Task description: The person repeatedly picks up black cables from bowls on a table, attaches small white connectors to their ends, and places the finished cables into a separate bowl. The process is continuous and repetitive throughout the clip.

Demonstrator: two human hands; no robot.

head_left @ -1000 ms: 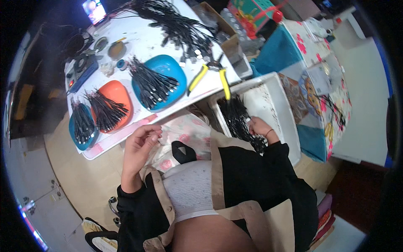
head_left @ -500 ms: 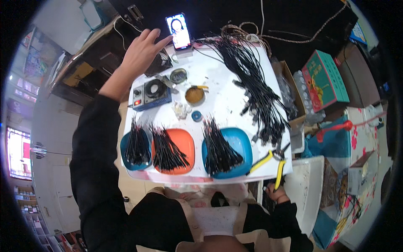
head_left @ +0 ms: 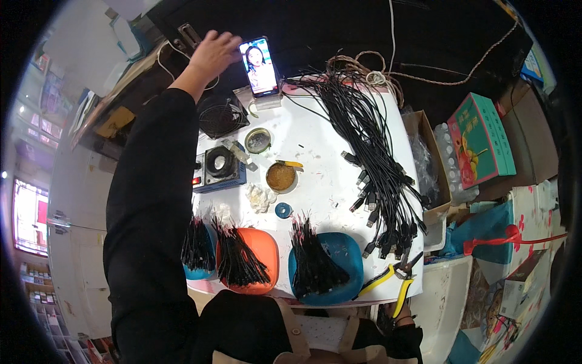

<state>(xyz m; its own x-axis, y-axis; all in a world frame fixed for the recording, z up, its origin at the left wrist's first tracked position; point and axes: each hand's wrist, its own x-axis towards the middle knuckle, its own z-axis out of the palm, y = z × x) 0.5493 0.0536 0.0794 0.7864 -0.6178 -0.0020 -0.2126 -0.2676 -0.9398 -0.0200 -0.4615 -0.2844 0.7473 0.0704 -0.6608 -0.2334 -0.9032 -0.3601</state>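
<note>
The left hand reaches to the far left edge of the white table, its sleeve in black running up from the near edge. The fingers are spread and loose, not clenched, and they touch the left side of a smartphone that stands propped upright at the far end of the table with its screen lit. The right hand is low at the near right corner, mostly hidden below the table edge; whether it grips anything I cannot tell.

Just near the phone lies a small black fan. Nearer again sits a blue box device with a round black opening, and beside it a round tin and a small pot of brown paste. A small blue ring lies near the middle.

Along the near edge stand 3 dishes: a blue dish on the left, partly hidden by the sleeve, an orange dish in the middle, and a blue dish on the right. Each holds a bundle of short black wire pieces.

A long bundle of black cables with plugs runs down the right side of the table from far to near. Yellow-handled pliers lie at the near right corner, just beside the cable ends. A green box rests off the table to the right
</note>
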